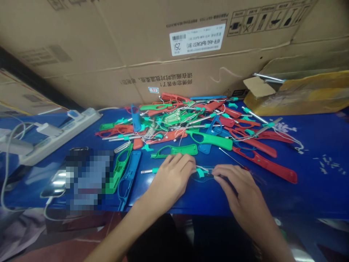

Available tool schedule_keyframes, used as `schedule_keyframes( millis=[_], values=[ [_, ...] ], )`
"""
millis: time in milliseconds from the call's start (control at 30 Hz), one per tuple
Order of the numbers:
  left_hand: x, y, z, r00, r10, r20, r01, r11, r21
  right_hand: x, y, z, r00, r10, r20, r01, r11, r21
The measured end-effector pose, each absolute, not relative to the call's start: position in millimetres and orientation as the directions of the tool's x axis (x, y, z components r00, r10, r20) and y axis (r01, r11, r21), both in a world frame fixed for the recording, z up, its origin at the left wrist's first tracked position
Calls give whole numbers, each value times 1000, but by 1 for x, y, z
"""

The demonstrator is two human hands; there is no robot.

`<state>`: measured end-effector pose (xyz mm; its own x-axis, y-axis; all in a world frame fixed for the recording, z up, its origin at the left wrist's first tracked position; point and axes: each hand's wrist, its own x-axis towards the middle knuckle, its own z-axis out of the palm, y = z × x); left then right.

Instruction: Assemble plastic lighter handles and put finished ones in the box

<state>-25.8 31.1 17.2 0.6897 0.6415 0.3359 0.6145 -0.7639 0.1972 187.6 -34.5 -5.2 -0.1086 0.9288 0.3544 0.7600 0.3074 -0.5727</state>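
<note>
My left hand (171, 174) lies curled on the blue table (313, 182), its fingers pressed down over a lighter assembly: a metal tube (148, 171) sticks out to the left and a teal clip (201, 172) shows at the right. My right hand (234, 180) pinches the same piece where it sits in a blue handle shell (204, 177). A thin wire (229, 156) runs up from there. Just beyond my hands lies a green handle shell (174, 150).
A heap of red, green and blue handle shells (191, 123) with metal tubes and wires covers the table's middle. A power strip (60, 133) and a phone lie left. Cardboard boxes (163, 47) wall the back; a yellow-lined box (300, 94) stands right. Small white bits (327, 162) are scattered right.
</note>
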Motion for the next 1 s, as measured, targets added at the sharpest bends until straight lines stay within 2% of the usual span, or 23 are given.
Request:
schedule_keyframes(
  millis=[133, 567, 833, 1000],
  values=[
    [-27, 32, 19, 693, 655, 302, 595, -756, 274, 188, -34, -5, -112, 921, 372, 754, 322, -572],
    [-26, 29, 7, 636, 679, 367, 588, -734, 339, 187, -33, -3, -91, 920, 382, 748, 316, -584],
    [-23, 24, 17, 664, 665, 341, 626, -744, 232, 188, -33, -5, -125, 913, 388, 735, 348, -582],
    [-25, 28, 18, 666, 665, 339, 616, -746, 254, 188, -33, -5, -120, 902, 414, 744, 358, -564]
  ],
)
